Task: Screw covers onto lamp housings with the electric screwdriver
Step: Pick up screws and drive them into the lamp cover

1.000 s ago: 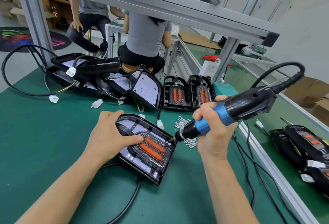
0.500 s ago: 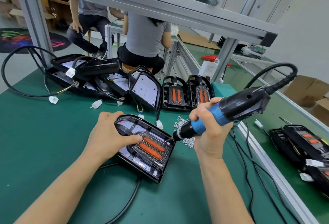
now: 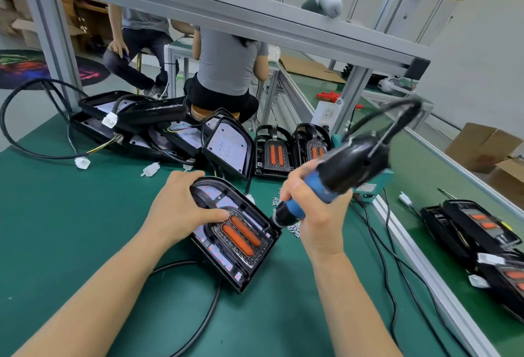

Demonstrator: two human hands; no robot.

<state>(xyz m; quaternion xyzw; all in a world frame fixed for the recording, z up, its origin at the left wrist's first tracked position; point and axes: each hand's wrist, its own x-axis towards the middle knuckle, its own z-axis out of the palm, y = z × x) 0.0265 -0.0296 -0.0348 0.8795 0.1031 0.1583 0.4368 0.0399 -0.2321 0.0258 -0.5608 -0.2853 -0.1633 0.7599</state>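
Right hand, at centre frame, has its grip closed round the blue collar of the electric screwdriver; the tool slants down to the left, its black nose meeting the upper right edge of the cover. Left hand rests on the lamp housing with fingers nearly straight, thumb lying on the cover beside two orange strips. The housing lies flat on the green surface at lower centre, a black cable running out beneath it. Loose screws are scattered just right of the housing, partly hidden by the tool. Two covered housings stand side by side above centre; a heap of open housings with white connectors fills the upper left. More housings lie at right. A hanging tag at upper right bears writing too blurred to read.
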